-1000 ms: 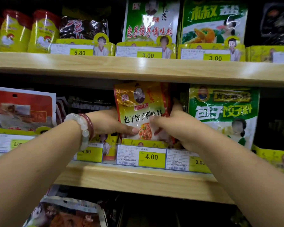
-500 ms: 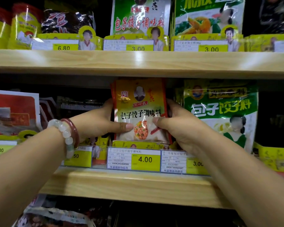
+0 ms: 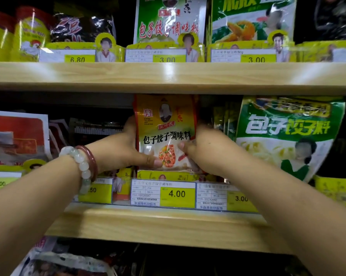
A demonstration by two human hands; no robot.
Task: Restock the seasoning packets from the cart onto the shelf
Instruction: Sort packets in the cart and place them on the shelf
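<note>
Packet (image 3: 165,134) of dumpling seasoning, red and gold up top with a white lower half and black lettering across the middle, standing upright in its slot on the middle shelf (image 3: 168,226), right above the 4.00 price tag (image 3: 163,194). Top edge sitting just under the upper shelf board (image 3: 168,76), so barely any headroom there. Looks like more than one packet in the bundle, red edges peeking out on both sides, hard to say how many. Left hand (image 3: 124,150) gripping the left edge with the thumb pressed across the front; right hand (image 3: 204,148) pinching the right edge, thumb on the front, fingers tucked behind. Glossy, floppy film, so probably slippery and easy to crease. Biggest risk from here: letting go too early and having the stack flop forward over the tag rail, since nothing obvious props the front. Could also snag the top seal on the board above if lifted at all. Big green packet (image 3: 287,136) just right of the slot leans in and could get knocked sideways by the right wrist. Left of the slot, a dark gap, then a red and white packet (image 3: 18,136) further out. Beaded bracelets (image 3: 82,166) on the left wrist could catch the tags too.
</note>
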